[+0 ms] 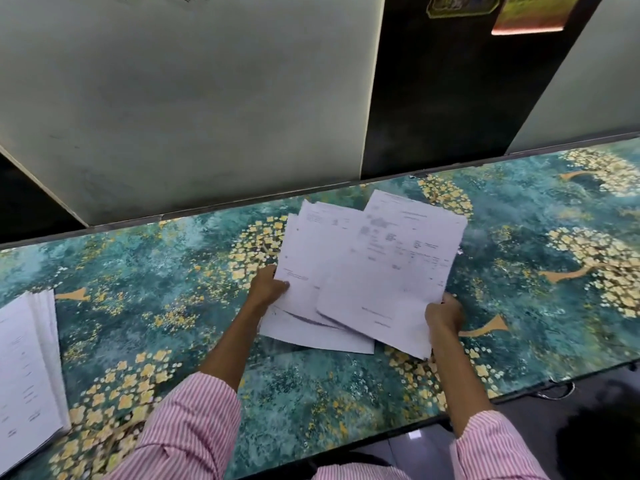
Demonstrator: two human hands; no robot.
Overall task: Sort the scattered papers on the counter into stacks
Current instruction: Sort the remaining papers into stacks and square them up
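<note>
Papers [363,271] in centre frame, a loose fan of several white printed sheets, held between both hands above the counter [173,271]. Left hand [268,284] closed on the left edge of the fan, thumb on top, fingers underneath. Right hand [445,315] pinching the lower right corner of the top sheet [398,258], which sits skewed across the others. Lowest sheets appear to sag toward or rest on the counter at lower centre; cannot tell if they touch. A second pile, the stack [27,368], lies squared at the left edge of the frame, well apart from the held fan.

Risks, as judged:
- Sheets are misaligned and gripped only at the edges; a lower sheet could slip out and slide across the glossy patterned counter.
- Top sheet held by one corner; a quick pull could crease or tear it.
- Near edge of the counter is close below the hands; a dropped sheet could go over it to the floor.

Writing: printed lines and table-like blocks on the sheets, too blurred to read. Posters [498,8] at upper right, also illegible. No brand visible.
</note>
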